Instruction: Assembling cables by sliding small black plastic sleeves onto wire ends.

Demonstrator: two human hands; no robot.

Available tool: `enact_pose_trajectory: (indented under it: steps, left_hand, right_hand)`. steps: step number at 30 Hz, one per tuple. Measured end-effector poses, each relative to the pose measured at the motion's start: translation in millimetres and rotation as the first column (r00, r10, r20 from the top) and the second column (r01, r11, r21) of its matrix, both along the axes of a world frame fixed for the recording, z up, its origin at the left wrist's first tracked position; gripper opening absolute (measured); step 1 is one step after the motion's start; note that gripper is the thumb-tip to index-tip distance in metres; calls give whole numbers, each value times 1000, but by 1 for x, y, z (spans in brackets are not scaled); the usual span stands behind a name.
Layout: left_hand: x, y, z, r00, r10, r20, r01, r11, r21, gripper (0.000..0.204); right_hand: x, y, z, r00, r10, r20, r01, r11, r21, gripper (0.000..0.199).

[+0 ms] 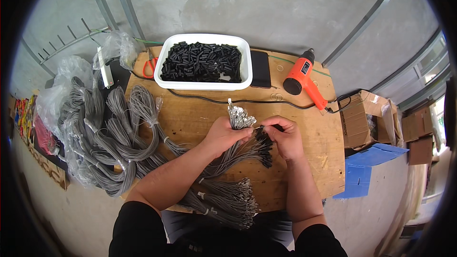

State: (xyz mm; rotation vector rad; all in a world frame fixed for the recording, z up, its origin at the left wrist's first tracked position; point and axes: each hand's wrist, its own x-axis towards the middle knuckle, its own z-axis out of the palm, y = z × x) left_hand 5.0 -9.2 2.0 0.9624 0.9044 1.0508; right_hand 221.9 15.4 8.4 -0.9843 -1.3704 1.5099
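My left hand (223, 133) grips a bundle of grey wires (238, 150) over the wooden table (200, 109). Their bare metal terminals (239, 116) stick up above my fingers. My right hand (284, 135) pinches one wire at its tip, where a short black sleeve (261, 131) sits. Several wires in the bundle carry black sleeves on their ends (265, 150), fanned out below my right hand. A white tub (204, 84) full of loose black sleeves (201, 62) stands at the back of the table.
An orange heat gun (303, 78) lies right of the tub, its black cord crossing the table. Coiled grey wire bundles (114, 128) pile up at the left, more wires (223, 204) near the front edge. Cardboard boxes (364, 119) stand at the right. Red scissors (149, 66) lie behind.
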Motion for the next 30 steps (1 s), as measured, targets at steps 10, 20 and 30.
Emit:
enact_pose_trajectory:
  steps: [10, 20, 30]
  left_hand:
    - [0, 0, 3, 999, -25, 31, 25, 1000, -1, 5]
    - [-1, 0, 2, 999, -40, 11, 40, 999, 30, 6]
    - [0, 1, 1, 999, -40, 32, 39, 999, 28, 5]
  right_hand:
    - [-1, 2, 10, 944, -8, -331, -115, 929, -352, 18]
    - [-3, 1, 5, 947, 27, -319, -152, 915, -373, 13]
    - [-3, 1, 3, 956, 23, -292, -132, 923, -361, 12]
